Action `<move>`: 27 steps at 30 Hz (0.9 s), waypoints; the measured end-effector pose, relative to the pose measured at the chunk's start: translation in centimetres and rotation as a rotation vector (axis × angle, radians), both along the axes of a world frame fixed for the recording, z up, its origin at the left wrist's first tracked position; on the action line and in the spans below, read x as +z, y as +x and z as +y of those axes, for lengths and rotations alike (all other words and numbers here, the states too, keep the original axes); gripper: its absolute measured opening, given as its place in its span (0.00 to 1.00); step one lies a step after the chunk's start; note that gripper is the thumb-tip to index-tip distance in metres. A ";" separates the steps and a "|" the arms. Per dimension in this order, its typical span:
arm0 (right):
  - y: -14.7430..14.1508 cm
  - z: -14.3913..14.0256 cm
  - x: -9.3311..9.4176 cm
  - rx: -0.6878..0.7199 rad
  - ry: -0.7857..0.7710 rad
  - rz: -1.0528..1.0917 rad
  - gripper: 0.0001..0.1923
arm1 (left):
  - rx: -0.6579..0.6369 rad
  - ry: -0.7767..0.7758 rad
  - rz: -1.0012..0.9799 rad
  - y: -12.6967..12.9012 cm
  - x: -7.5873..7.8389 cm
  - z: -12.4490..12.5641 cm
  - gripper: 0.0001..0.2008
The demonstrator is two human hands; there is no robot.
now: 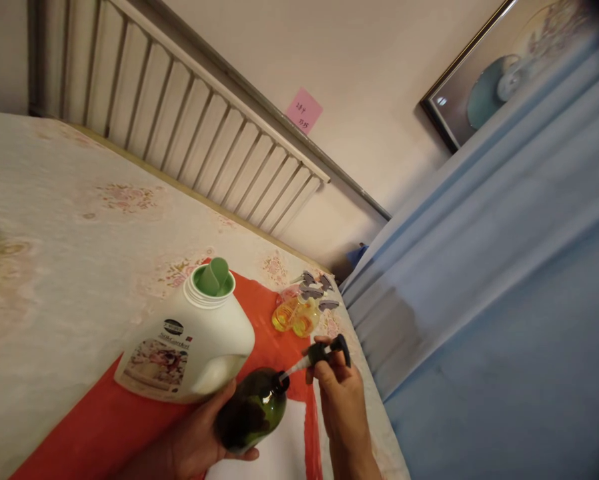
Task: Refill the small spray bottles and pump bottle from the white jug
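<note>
Green bottle (252,410) in left hand (199,443)

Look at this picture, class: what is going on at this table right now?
A person holds a dark green bottle in the left hand, tilted. The right hand grips a black pump head, whose tube runs into the bottle's neck, so the pump is not seated. Beside them a white jug with an open green spout stands on a red sheet spread over the floral tablecloth. Farther back lie small yellow spray bottles.
</note>
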State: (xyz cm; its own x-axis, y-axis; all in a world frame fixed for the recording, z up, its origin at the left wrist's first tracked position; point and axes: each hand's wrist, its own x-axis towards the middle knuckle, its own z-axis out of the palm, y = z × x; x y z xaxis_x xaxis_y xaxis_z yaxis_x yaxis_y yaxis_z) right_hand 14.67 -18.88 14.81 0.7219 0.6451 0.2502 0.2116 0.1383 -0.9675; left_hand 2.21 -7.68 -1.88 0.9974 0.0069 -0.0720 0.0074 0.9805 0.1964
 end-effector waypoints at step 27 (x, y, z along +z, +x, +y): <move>-3.1 -1.8 -5.4 0.222 -0.483 -0.175 0.45 | 0.022 0.065 -0.103 -0.3 -0.1 -0.3 0.29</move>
State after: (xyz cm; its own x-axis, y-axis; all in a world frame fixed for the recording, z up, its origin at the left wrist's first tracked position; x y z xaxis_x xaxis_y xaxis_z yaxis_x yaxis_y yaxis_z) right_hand 11.56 -20.73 9.44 0.5303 0.8478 -0.0078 0.3908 -0.2526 -0.8852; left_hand 1.90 -7.98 -1.99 0.9990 0.0300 0.0318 -0.0373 0.9653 0.2586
